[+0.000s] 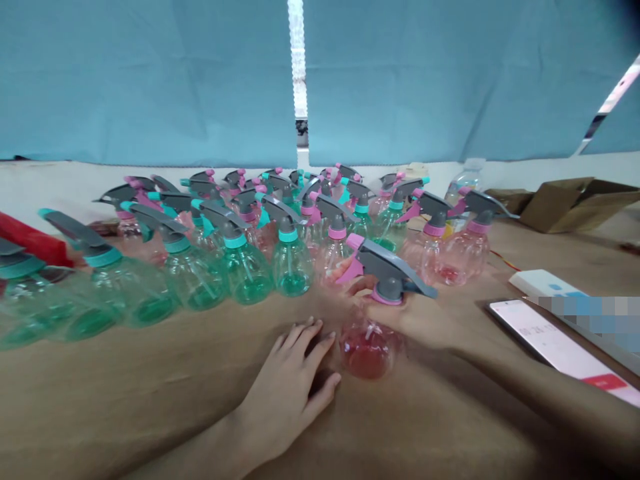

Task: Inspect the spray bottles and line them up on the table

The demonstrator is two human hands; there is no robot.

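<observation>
Pink spray bottle [367,350] sat left of the phone [555,347], probably light and slick, best taken at its neck, where the right hand [413,312] had its fingers curled; farther left of the phone, the left hand [287,383] lay spread, empty.

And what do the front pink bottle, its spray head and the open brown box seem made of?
Bottle: probably clear, glossy plastic, with highlights and red liquid showing through; glass isn't ruled out. Spray head: likely plastic, smooth, evenly grey and pink. Box: apparently matte cardboard, brown, thin-walled and folded.
</observation>
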